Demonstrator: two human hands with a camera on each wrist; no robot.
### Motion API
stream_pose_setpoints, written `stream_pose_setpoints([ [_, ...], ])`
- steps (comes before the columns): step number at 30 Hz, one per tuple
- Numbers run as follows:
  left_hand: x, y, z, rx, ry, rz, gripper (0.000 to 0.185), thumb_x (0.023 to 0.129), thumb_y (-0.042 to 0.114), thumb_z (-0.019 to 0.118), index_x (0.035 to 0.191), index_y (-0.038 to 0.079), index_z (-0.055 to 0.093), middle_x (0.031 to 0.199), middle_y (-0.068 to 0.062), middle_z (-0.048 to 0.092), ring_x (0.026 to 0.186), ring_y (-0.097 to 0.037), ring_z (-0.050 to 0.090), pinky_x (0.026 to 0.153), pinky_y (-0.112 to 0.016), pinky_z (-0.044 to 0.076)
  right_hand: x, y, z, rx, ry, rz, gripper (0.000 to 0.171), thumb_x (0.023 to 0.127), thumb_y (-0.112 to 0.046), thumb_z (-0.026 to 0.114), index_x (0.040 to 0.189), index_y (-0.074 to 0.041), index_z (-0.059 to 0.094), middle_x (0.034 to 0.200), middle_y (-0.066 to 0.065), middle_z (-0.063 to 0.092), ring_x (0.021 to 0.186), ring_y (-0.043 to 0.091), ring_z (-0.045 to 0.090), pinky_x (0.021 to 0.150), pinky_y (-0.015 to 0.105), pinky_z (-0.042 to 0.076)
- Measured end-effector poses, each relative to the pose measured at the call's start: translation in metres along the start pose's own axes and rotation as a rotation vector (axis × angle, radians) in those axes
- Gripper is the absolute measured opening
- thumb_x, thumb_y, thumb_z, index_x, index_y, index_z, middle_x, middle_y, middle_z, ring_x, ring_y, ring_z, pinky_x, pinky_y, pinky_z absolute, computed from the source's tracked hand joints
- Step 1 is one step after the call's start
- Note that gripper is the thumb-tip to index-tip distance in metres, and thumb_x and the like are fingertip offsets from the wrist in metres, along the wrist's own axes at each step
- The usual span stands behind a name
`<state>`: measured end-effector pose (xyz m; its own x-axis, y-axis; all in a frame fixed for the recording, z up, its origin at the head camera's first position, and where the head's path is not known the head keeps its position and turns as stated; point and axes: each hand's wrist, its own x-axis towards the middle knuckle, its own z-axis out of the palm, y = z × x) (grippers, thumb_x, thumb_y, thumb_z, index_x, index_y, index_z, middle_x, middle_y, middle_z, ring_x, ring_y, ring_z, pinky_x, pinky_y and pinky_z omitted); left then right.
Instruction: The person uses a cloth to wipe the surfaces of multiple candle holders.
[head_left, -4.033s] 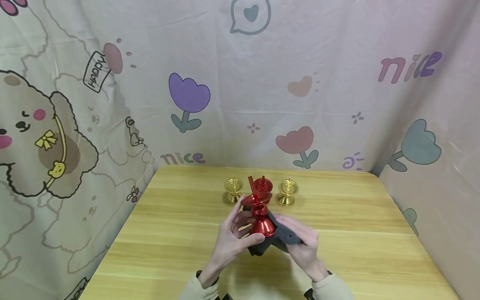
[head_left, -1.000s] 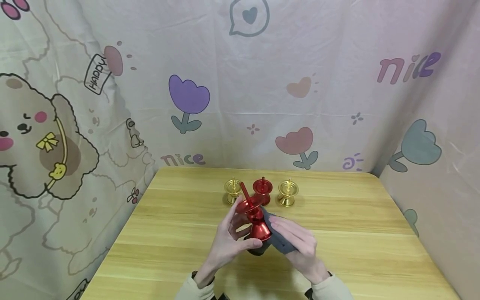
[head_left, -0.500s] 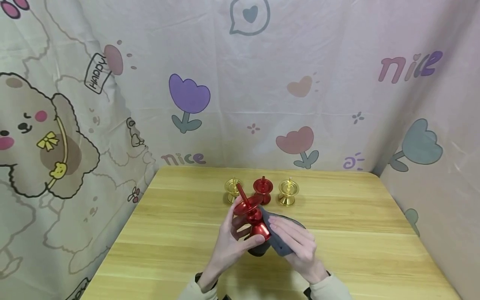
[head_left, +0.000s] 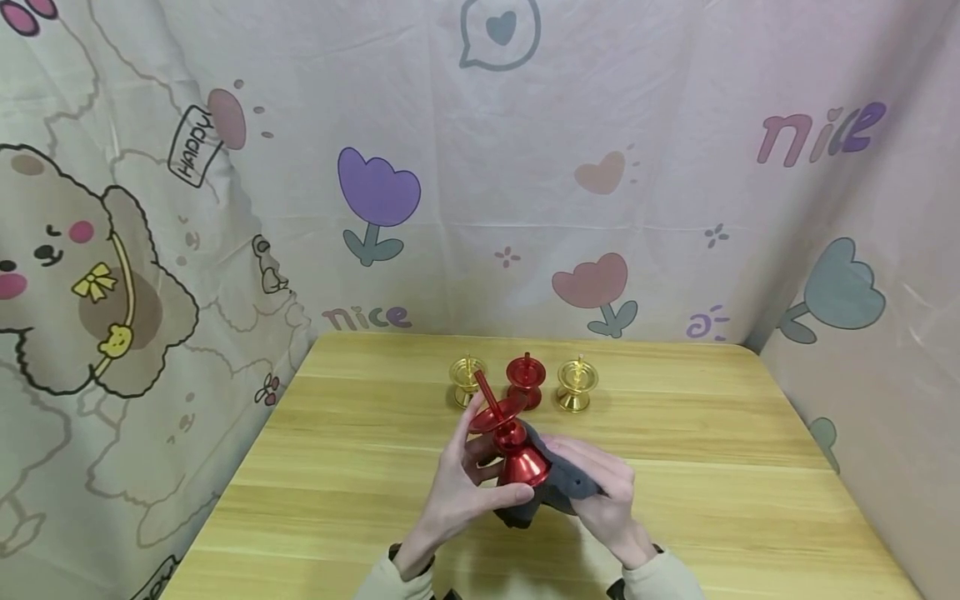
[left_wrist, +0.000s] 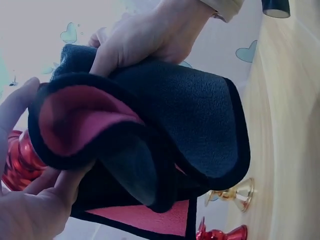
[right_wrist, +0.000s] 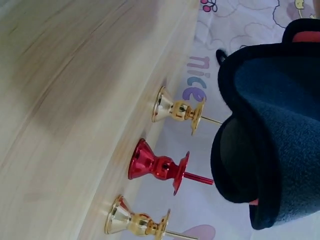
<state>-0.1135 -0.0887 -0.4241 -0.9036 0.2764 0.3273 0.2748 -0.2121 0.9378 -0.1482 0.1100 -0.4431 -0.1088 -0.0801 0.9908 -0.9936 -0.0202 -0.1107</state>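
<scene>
My left hand [head_left: 452, 493] grips a shiny red candlestick [head_left: 522, 463], which has a flared base, a dish and a long spike. It leans left, above the table. In my right hand [head_left: 606, 493] is a dark grey cloth [head_left: 573, 481] with black edging, pressed against the right side of the base. The left wrist view shows the pink underside of the folded cloth [left_wrist: 200, 115], with the right hand [left_wrist: 145, 42] over it and part of the red candlestick [left_wrist: 22, 160] behind the left fingers. In the right wrist view the cloth [right_wrist: 300, 145] hides the right hand.
Behind the hands stand a gold candlestick [head_left: 467, 372], a red candlestick [head_left: 527, 375] and another gold candlestick [head_left: 576, 383], upright in a row on the wooden table [head_left: 337, 467]. A patterned curtain [head_left: 465, 167] hangs behind the table and along both sides.
Over the last second the right hand has slid the cloth down along the candlestick's base. The candlestick has tipped left and shifted slightly lower than four seconds ago. The three standing candlesticks stay put.
</scene>
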Motion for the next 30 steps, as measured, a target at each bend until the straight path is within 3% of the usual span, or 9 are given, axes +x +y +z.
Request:
stream_pose_setpoints([
  [6,0.000,-0.003,-0.005,-0.033,0.044,-0.075,0.114,0.077,0.001,0.084,0.163,0.017,0.011,0.140,-0.028,0.055,0.117,-0.013,0.067,0.094,-0.036,0.060,-0.016,0.008,-0.008,0.006,-0.023,0.071,0.018,0.088,0.007,0.069,0.103,0.017,0.071,0.107,0.023,0.075,0.104,0.026,0.074,0.096,0.030,0.059],
  [9,0.002,-0.005,-0.012,0.000,0.096,-0.109,0.115,0.075,0.001,0.086,0.163,0.016,0.011,0.141,-0.026,0.054,0.115,-0.014,0.067,0.094,-0.035,0.060,-0.029,0.013,-0.018,-0.010,-0.014,0.177,0.023,0.080,0.015,0.070,0.103,0.015,0.072,0.107,0.019,0.077,0.107,0.019,0.074,0.098,0.026,0.057],
  [14,0.009,-0.017,-0.033,0.157,0.189,-0.135,0.116,0.072,0.004,0.089,0.161,0.010,0.015,0.141,-0.020,0.054,0.118,-0.025,0.066,0.097,-0.037,0.059,-0.043,0.018,-0.034,-0.088,0.030,0.405,0.044,0.060,0.028,0.073,0.101,0.010,0.075,0.101,0.016,0.078,0.104,0.008,0.073,0.092,0.018,0.057],
  [19,0.019,-0.038,-0.061,0.285,0.272,-0.164,0.115,0.071,0.004,0.089,0.160,0.009,0.017,0.146,-0.022,0.050,0.127,-0.038,0.058,0.106,-0.048,0.053,-0.047,0.022,-0.046,-0.103,0.066,0.575,0.040,0.065,0.027,0.075,0.100,0.010,0.075,0.100,0.011,0.079,0.099,0.006,0.074,0.088,0.016,0.057],
  [21,0.022,-0.047,-0.072,0.336,0.303,-0.168,0.116,0.071,0.003,0.089,0.160,0.006,0.015,0.147,-0.025,0.049,0.129,-0.041,0.056,0.108,-0.051,0.050,-0.048,0.022,-0.049,-0.108,0.075,0.616,0.038,0.067,0.026,0.075,0.101,0.009,0.075,0.100,0.008,0.080,0.098,0.005,0.074,0.087,0.016,0.058],
  [27,0.032,-0.075,-0.106,0.611,0.386,-0.177,0.117,0.071,0.010,0.091,0.158,-0.003,0.014,0.142,-0.032,0.053,0.126,-0.045,0.057,0.111,-0.058,0.045,-0.046,0.021,-0.054,-0.146,0.075,0.667,0.034,0.069,0.024,0.076,0.099,0.008,0.076,0.099,0.004,0.080,0.095,0.003,0.074,0.085,0.016,0.058],
  [30,0.034,-0.087,-0.120,0.666,0.414,-0.192,0.115,0.070,0.008,0.091,0.157,-0.004,0.015,0.140,-0.034,0.053,0.127,-0.046,0.056,0.113,-0.059,0.042,-0.047,0.021,-0.055,-0.155,0.063,0.673,0.034,0.069,0.023,0.077,0.099,0.007,0.077,0.098,0.007,0.080,0.095,0.003,0.074,0.085,0.016,0.058],
])
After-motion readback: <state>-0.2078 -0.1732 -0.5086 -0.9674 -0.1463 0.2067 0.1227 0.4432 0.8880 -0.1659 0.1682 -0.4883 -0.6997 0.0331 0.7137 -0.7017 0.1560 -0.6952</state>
